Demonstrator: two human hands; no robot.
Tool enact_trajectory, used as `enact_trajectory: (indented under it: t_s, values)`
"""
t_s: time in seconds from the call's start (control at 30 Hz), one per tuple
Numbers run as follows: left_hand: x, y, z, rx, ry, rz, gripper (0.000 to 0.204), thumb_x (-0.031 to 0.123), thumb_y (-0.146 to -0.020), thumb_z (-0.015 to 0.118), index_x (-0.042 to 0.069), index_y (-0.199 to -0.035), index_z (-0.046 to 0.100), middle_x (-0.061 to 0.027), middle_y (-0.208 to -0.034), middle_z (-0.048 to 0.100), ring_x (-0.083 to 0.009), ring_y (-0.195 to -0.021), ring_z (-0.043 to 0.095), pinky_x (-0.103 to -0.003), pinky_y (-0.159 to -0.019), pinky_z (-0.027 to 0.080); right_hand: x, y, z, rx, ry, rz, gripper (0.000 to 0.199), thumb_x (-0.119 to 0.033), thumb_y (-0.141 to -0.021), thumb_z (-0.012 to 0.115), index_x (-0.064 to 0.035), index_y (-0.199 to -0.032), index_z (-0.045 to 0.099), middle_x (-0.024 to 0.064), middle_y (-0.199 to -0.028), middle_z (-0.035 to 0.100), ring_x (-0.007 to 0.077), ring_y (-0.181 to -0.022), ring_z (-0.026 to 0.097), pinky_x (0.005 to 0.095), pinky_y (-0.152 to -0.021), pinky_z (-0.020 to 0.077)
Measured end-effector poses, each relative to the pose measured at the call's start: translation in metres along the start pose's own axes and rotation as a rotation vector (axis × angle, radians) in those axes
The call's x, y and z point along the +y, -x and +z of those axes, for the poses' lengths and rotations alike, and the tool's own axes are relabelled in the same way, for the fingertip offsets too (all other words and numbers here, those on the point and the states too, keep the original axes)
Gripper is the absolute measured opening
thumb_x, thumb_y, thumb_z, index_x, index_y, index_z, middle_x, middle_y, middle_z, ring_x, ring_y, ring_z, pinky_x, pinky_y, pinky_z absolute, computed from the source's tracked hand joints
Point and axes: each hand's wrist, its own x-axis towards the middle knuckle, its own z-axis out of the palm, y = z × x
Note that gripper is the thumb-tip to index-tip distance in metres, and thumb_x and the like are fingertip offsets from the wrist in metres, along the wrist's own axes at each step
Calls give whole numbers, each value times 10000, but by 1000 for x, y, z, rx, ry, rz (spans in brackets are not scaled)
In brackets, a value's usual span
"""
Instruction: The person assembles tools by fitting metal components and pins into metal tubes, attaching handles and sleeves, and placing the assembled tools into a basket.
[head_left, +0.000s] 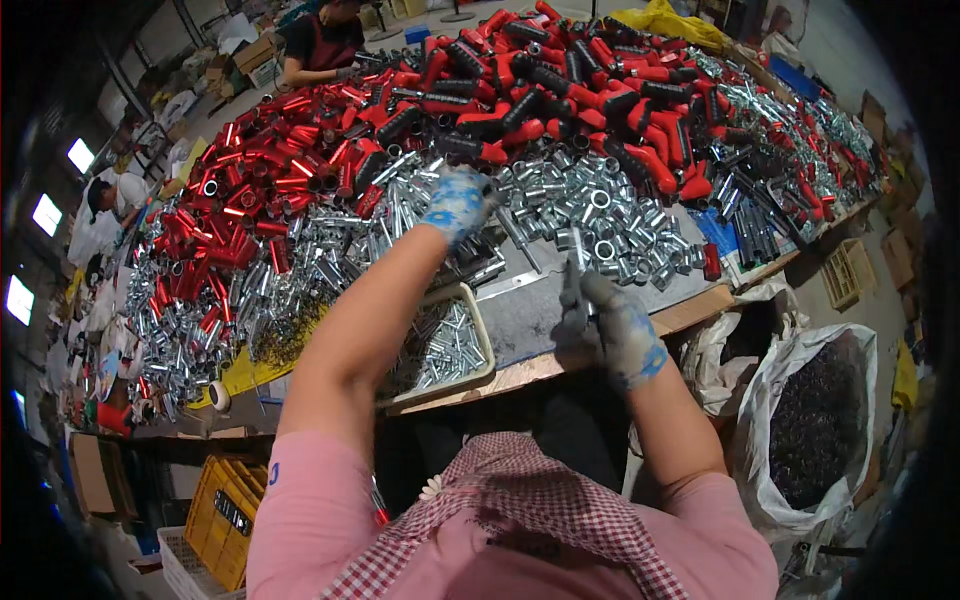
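Silver, elongated metal piece sits in the right hand, white-and-blue glove curled round it, above the grey work surface. Left hand, gloved alike, fingers partly bent, is at loose silver metal tubes; cannot tell whether it grips any. Probably part-picking; next move likely calls for separating one cleanly.

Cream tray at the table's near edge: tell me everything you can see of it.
The cream tray looks like plastic: shallow, with rounded corners and a raised rim. It sits right side up at the near edge of the table, holding many slim silver metal pieces that lie at mixed angles. The left forearm hides part of its left side; whether they touch cannot be told.
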Motion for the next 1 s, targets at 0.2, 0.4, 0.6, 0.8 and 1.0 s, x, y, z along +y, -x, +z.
enact_trajectory:
  t_s: [0.2,0.4,0.6,0.8,1.0]
  values:
    - [24,124,-66,88,964,-421,256,245,-847,692,2,-914,648,-91,-778,643,-138,-682,596,-293,-620,481,32,39,-6,-2,1234,-762,401,-147,-834,655,1,-1203,612,165,-1087,670,219,-901,669,325,-830,517]
    - [56,232,-75,-229,1361,-389,318,133,-823,699,-22,-1088,616,-115,-956,665,-178,-843,648,-306,-772,531,44,37,-4,-117,1520,-876,365,-137,-696,705,-26,-1044,694,164,-895,678,289,-820,676,351,-746,531]
    - [62,268,-69,-293,968,-134,300,149,-846,721,11,-1107,668,-93,-957,699,-157,-880,662,-279,-798,530,69,40,23,-349,1723,-974,572,-196,-664,754,-46,-1194,603,177,-909,660,349,-846,649,411,-753,519]
    - [50,261,-69,-492,1283,-404,414,228,-839,723,-33,-1150,639,-61,-921,702,-143,-797,663,-284,-773,535,76,10,34,-537,1987,-1056,566,-265,-719,761,-75,-1219,574,192,-959,656,369,-817,647,438,-717,520]
    - [-28,219,-82,-97,573,-311,499,220,-867,677,-1,-1295,550,-139,-1056,694,-182,-952,662,-305,-835,523,60,-6,12,-318,1586,-1082,390,-181,-733,737,-36,-1086,655,167,-907,688,297,-810,684,373,-709,539]
